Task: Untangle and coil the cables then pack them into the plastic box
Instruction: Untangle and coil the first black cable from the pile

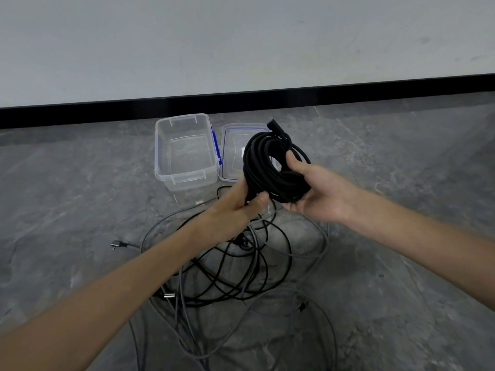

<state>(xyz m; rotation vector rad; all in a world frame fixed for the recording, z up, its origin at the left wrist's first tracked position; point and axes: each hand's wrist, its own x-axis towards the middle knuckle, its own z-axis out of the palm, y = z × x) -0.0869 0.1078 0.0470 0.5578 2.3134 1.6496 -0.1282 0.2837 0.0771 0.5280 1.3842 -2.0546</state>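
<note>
Both hands close on a coiled black cable (267, 167) held in the air. The right hand (318, 191) cradles the bundle from beneath, palm up, thumb pressed over the loops and fingers curled under them. The left hand (235, 207) pinches the coil's lower left edge between thumb and fingers. A black plug (276, 127) sticks out at the top of the coil.

Just behind the coil a clear plastic box (184, 151) stands open on the floor, with its blue-edged lid (231, 156) lying flat beside it on the right. Nearer the person, loose black and grey cables (235, 277) sprawl in overlapping loops, and one grey lead ends in a connector (117, 245) off to the left.

The floor (80, 196) is grey, marbled stone. It meets a pale grey wall (241, 44) at a black skirting strip (241, 99). Both bare forearms reach in from the bottom corners and converge on the bundle above the tangle.
</note>
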